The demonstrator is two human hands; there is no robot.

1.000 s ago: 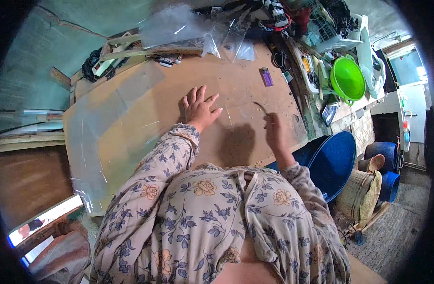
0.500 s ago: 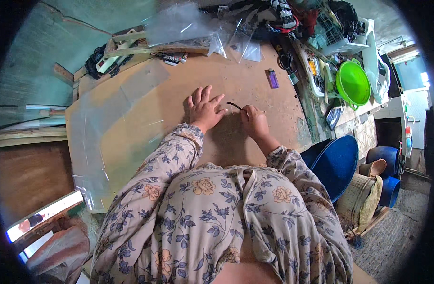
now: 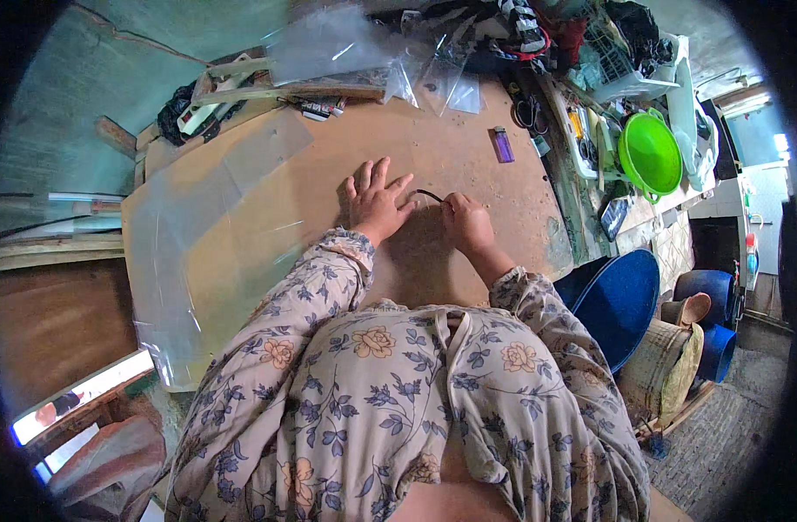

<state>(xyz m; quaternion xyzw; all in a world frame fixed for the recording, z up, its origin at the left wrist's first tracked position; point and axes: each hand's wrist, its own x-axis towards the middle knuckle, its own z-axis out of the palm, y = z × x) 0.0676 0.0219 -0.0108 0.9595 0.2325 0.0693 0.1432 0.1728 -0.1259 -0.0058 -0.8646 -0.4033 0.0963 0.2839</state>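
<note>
My left hand [image 3: 378, 202] lies on the brown board [image 3: 468, 130] with its fingers spread, pressing on what looks like clear plastic film. Closed in a grip, my right hand [image 3: 468, 222] holds a thin, dark, curved strip [image 3: 428, 194], whose kind I cannot make out. The strip's free end points left, close to the left fingertips. Most of it is hidden inside my right fist. Clear plastic sheeting [image 3: 177, 252] spreads over the board's left side. Beyond my right hand lies a purple lighter [image 3: 502, 144].
Black-handled scissors [image 3: 527, 113] lie at the board's right edge. A green basin [image 3: 649, 155] and cluttered tray [image 3: 581, 143] stand to the right. Clear plastic bags [image 3: 438, 74], wooden slats [image 3: 303, 90] and small tubes [image 3: 316, 108] line the back. Blue drums [image 3: 620, 300] stand lower right.
The dark strip's free end has shifted very slightly beside my left fingers. Both hands have stayed almost where they were.
</note>
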